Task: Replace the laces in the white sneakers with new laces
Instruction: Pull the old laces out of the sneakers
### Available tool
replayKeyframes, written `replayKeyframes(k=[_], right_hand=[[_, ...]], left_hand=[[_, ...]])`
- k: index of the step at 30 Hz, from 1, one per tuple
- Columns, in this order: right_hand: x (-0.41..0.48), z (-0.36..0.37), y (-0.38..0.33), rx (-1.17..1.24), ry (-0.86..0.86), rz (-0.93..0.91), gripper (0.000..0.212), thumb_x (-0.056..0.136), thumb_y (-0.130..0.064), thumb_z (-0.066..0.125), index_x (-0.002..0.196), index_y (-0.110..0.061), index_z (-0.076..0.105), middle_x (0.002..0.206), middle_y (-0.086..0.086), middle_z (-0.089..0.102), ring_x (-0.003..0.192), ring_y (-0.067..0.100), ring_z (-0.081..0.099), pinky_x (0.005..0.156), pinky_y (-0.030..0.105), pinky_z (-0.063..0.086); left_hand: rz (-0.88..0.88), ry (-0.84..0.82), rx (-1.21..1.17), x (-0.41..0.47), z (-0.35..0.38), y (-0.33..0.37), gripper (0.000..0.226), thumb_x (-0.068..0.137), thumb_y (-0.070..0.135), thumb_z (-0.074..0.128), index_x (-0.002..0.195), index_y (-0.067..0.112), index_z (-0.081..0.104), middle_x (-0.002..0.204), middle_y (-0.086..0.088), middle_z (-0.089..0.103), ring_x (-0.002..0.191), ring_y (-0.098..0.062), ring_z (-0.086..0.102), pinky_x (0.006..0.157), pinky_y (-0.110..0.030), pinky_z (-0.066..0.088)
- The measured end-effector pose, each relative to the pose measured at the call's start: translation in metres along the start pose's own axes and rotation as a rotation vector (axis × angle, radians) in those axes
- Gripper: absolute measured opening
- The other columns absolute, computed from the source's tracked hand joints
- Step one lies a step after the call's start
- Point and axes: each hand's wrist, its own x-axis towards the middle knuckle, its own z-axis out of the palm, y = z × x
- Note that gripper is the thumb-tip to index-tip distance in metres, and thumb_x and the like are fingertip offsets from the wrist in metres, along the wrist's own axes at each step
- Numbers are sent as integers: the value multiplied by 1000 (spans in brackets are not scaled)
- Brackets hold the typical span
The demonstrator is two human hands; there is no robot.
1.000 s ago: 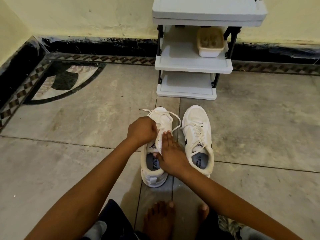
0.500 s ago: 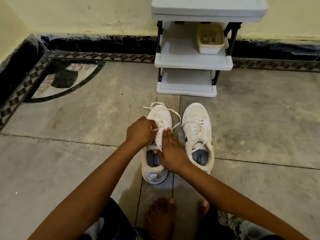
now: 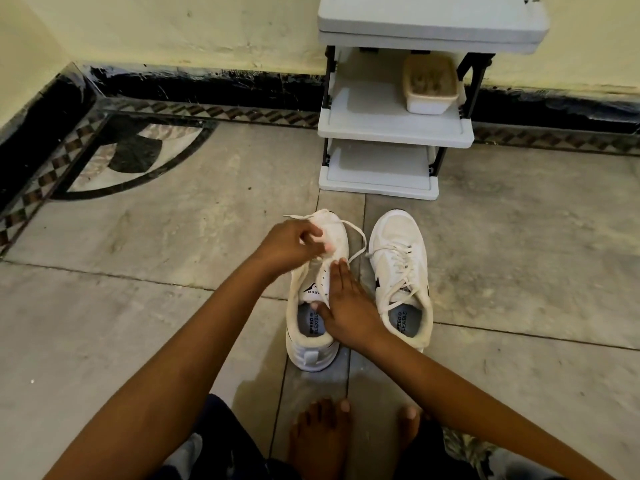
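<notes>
Left hand [image 3: 287,245] pinching old lace [image 3: 363,239], drawing it from left sneaker [image 3: 311,356]; near eyelets emptied. Right hand [image 3: 346,306] pressing flat, steadying. Right sneaker [image 3: 394,230] fully laced. New laces unseen.

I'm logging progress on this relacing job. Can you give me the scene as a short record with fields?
left hand: pinches the lace above the toe of the held sneaker
right hand: flat fingers pressing on that sneaker
held sneaker: upper eyelets empty
other sneaker: laced, untouched
shelf rack: behind the sneakers, holds a tub
</notes>
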Motion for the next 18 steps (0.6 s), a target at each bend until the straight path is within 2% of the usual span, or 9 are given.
replayKeyframes(k=[2, 3, 6, 9, 13, 18], right_hand=[[0, 1, 0, 4, 9, 2, 78, 98, -39, 38, 147, -2, -10, 156, 17, -13, 146, 25, -5, 117, 31, 3], [0, 1, 0, 7, 14, 3, 78, 98, -39, 38, 147, -2, -10, 156, 17, -12, 146, 25, -5, 117, 31, 3], [1, 2, 0, 14, 25, -2, 79, 97, -38, 40, 147, -2, -9, 156, 17, -11, 146, 25, -4, 117, 31, 3], [1, 2, 0, 21, 22, -4, 79, 97, -38, 40, 147, -1, -10, 156, 17, -12, 146, 25, -5, 117, 31, 3], [1, 3, 0, 23, 24, 1, 79, 97, -39, 39, 147, -2, -10, 156, 17, -12, 146, 26, -5, 118, 32, 4], [1, 4, 0, 35, 30, 4, 79, 97, -39, 39, 147, -2, -10, 156, 17, -12, 146, 27, -3, 118, 33, 5]], left_hand=[[-14, -63, 331, -2, 14, -16, 35, 83, 24, 67, 117, 17, 61, 109, -5, 61, 98, -19, 58, 79, -25, 43], [-23, -27, 382, -3, 20, -20, 33, 83, 24, 66, 116, 19, 62, 113, -7, 60, 102, -21, 57, 80, -26, 42], [-4, 142, 393, -6, 27, -25, 27, 83, 24, 63, 110, 21, 64, 112, -9, 56, 99, -25, 57, 71, -26, 39], [-1, 226, 419, -8, 31, -25, 37, 82, 19, 62, 117, 12, 59, 112, -14, 56, 95, -31, 59, 69, -29, 41], [31, 310, 352, -16, 42, -29, 20, 84, 8, 55, 100, 5, 67, 96, -16, 69, 87, -30, 62, 73, -35, 48], [84, 404, 222, -20, 46, -31, 32, 86, 6, 56, 117, 9, 63, 107, -16, 67, 95, -33, 63, 80, -39, 51]])
